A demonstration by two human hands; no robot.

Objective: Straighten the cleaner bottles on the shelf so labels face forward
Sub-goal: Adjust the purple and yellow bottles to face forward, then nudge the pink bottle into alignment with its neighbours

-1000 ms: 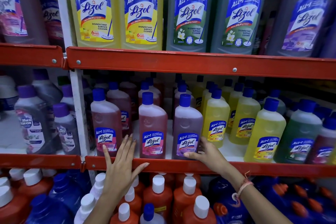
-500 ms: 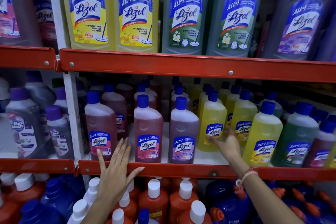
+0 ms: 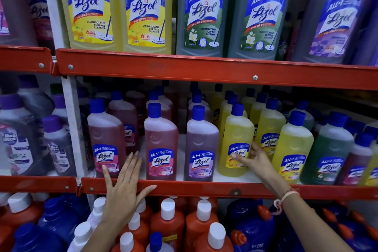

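On the middle shelf (image 3: 204,187) stand small cleaner bottles with blue caps. From the left: two pink bottles (image 3: 106,141) (image 3: 161,141), a purple bottle (image 3: 201,145), then a yellow bottle (image 3: 236,135) set slightly back. My right hand (image 3: 252,158) grips the yellow bottle low on its label, thumb across the front. My left hand (image 3: 124,188) lies flat with fingers spread on the red shelf rail, in front of the left pink bottle, holding nothing. More yellow (image 3: 292,147) and green (image 3: 329,149) bottles stand to the right.
Large yellow, green and purple bottles (image 3: 201,12) fill the upper shelf behind a red rail (image 3: 204,69). Orange bottles with white caps (image 3: 167,223) and blue jugs (image 3: 251,229) crowd the lower shelf. A white upright (image 3: 70,120) separates a left bay of grey bottles (image 3: 20,141).
My right hand has left the purple bottle's base, moved right and closed around the yellow bottle. My left hand stays on the rail. The camera has moved closer.
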